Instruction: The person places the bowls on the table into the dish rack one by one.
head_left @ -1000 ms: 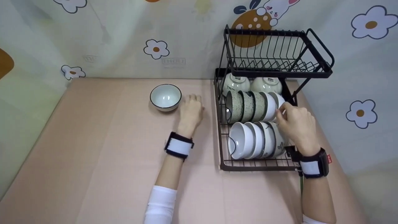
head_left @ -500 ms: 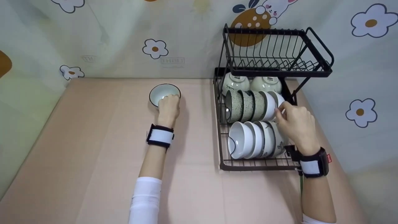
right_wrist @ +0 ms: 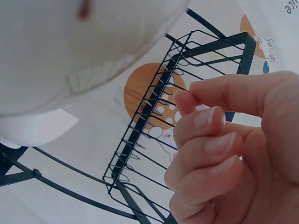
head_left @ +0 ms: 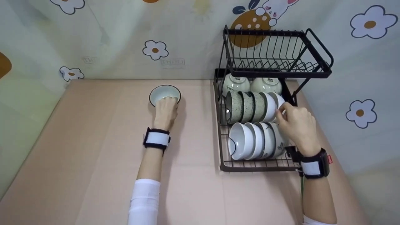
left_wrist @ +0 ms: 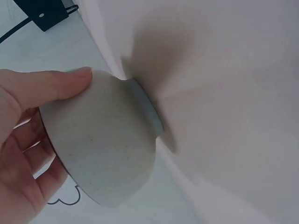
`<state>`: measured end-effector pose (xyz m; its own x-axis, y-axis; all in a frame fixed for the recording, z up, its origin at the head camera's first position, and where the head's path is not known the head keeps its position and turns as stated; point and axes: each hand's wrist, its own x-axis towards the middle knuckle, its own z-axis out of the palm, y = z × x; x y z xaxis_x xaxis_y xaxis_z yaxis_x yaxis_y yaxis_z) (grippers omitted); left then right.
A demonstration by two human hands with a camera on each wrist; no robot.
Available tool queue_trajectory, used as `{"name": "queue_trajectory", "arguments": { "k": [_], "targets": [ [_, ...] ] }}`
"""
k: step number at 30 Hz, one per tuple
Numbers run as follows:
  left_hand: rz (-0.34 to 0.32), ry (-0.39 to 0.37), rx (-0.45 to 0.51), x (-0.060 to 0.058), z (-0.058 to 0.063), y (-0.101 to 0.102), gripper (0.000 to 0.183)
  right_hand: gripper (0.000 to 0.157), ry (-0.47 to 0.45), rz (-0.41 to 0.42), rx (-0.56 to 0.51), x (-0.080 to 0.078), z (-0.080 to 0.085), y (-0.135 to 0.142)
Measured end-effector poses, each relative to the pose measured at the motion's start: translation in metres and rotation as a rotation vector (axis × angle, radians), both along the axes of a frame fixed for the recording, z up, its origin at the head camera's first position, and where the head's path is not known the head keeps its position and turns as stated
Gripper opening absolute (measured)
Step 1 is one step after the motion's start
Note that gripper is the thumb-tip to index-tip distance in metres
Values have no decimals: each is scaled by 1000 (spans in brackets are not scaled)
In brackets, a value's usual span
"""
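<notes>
A small pale bowl with a dark rim (head_left: 162,90) stands upright at the back of the table. My left hand (head_left: 165,112) reaches over its near edge and grips the bowl's wall. In the left wrist view the thumb presses the bowl's outside (left_wrist: 103,140), and the other fingers go in over the rim. My right hand (head_left: 298,126) stays at the right side of the dish rack (head_left: 259,169), beside the rows of bowls. Its fingers (right_wrist: 201,154) are loosely curled, with thumb and forefinger tips close together and nothing held.
Two rows of bowls on their sides fill the rack's lower tier, white bowls (head_left: 240,140) in front and speckled ones (head_left: 236,107) behind. Upturned bowls (head_left: 236,82) sit farther back. The black wire upper tier (head_left: 281,75) overhangs them. A printed cloth (head_left: 118,40) hangs behind.
My left hand has moved left from the table beside the bowl onto the bowl's near rim and taken hold of it. My right hand has stayed in place.
</notes>
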<state>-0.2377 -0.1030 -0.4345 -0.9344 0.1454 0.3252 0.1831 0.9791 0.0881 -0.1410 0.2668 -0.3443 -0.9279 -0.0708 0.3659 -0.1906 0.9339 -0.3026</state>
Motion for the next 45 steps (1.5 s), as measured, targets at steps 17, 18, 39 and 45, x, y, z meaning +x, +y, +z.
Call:
{"name": "queue_trajectory", "arguments": {
  "k": [17,18,39,45],
  "targets": [
    [-223,222,49,43,51,22,17,17,12,27,-24,2,1,-1],
    [-259,251,56,47,55,26,17,17,4,31,-35,3,1,-2],
    [-745,625,-150,108,70,119,6,43,-169,209,-271,15,6,-32],
    [-791,705,-111,111,67,125,7,42,-209,188,-310,17,7,-32]
  ]
}}
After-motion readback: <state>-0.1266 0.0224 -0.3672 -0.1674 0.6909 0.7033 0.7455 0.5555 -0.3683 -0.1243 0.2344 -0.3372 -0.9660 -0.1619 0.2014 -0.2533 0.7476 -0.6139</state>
